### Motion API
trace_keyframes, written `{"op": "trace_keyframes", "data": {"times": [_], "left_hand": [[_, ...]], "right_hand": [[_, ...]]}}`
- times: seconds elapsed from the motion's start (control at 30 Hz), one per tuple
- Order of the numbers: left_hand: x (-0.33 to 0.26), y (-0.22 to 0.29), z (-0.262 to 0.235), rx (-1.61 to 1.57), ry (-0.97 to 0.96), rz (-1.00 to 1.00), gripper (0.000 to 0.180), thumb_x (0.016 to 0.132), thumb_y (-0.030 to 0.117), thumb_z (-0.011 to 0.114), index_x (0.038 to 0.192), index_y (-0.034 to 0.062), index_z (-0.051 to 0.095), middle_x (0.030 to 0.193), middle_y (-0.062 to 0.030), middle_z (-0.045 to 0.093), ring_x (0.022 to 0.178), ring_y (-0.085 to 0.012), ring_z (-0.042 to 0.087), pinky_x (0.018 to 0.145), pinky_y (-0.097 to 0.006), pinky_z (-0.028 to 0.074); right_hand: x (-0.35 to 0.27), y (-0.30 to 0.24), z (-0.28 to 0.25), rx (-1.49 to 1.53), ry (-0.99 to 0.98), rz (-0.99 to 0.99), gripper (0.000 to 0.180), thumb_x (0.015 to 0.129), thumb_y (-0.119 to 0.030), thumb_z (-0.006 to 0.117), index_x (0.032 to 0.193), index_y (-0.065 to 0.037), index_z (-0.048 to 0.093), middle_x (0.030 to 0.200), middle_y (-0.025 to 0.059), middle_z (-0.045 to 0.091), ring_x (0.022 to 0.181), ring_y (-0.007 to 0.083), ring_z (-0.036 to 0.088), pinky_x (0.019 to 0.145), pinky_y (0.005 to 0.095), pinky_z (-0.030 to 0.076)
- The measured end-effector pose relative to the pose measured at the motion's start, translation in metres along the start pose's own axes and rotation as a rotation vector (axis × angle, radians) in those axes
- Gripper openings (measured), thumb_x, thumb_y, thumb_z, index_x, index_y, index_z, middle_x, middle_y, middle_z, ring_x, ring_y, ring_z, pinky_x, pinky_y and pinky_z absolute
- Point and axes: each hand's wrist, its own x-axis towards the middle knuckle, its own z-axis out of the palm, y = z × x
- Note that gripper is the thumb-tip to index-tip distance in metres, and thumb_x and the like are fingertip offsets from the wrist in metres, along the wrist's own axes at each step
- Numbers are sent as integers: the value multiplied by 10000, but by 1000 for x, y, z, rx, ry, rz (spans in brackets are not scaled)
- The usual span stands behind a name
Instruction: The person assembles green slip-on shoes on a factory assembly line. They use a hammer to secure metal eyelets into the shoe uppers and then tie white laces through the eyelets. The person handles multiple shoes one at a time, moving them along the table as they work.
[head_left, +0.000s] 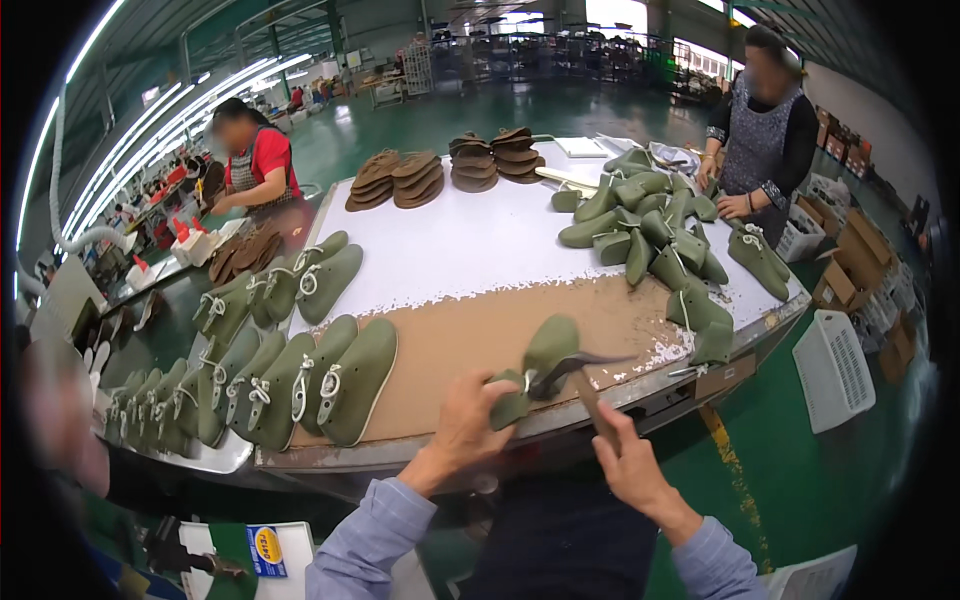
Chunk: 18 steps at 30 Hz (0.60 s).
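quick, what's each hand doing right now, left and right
Left hand: closed on the green shoe upper, held over the table edge.
Right hand: closed on a hammer.

- Four stacks of brown soles (445, 170) at the far end of the bench (470, 250)
- One green shoe upper (540, 365) held over the near edge; one hammer (580, 375)
- Two other people standing; one white basket (835, 370) on the floor

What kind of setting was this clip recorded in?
Most likely a shoe factory floor. Rows of olive-green shoe uppers line a large worktable, brown pieces are stacked at its far end, and the left hand holds an upper while the right hand works it with a hammer.
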Motion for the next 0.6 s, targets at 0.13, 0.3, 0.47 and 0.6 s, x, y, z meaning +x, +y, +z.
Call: {"op": "trace_keyframes", "data": {"times": [0.13, 0.3, 0.47, 0.6], "left_hand": [[-7, -13, -6, 67, 30, -85, 612, 667, 103, 843, 1212, 149, 569, 1198, -178, 571, 1039, -395, 588, 845, -461, 494], [24, 6, -3, 8, 30, -3, 588, 671, 109, 841, 1194, 138, 573, 1141, -159, 595, 981, -376, 613, 782, -468, 502], [9, -1, -3, -17, -29, -44, 593, 687, 101, 837, 1213, 114, 562, 1105, -163, 624, 987, -377, 631, 808, -458, 513], [4, -11, -14, -7, -12, -105, 636, 689, 94, 840, 1250, 102, 542, 1135, -167, 621, 1050, -388, 619, 862, -459, 515]], "right_hand": [[21, -13, -31, -34, 314, -55, 542, 1024, -97, 569, 1524, -107, 360, 1009, 61, 601, 691, 82, 493, 609, 259, 469], [12, -10, -28, 379, 458, -307, 606, 1023, -93, 567, 1555, -130, 278, 1173, 122, 587, 853, 163, 571, 713, 299, 501], [17, -4, -3, 137, 75, 114, 537, 976, -83, 636, 1480, -57, 451, 1326, 231, 622, 1095, 352, 662, 939, 385, 507], [14, -32, -42, 190, 369, -196, 577, 1068, -188, 504, 1575, -103, 243, 907, 59, 556, 606, 62, 506, 519, 221, 410]]}}
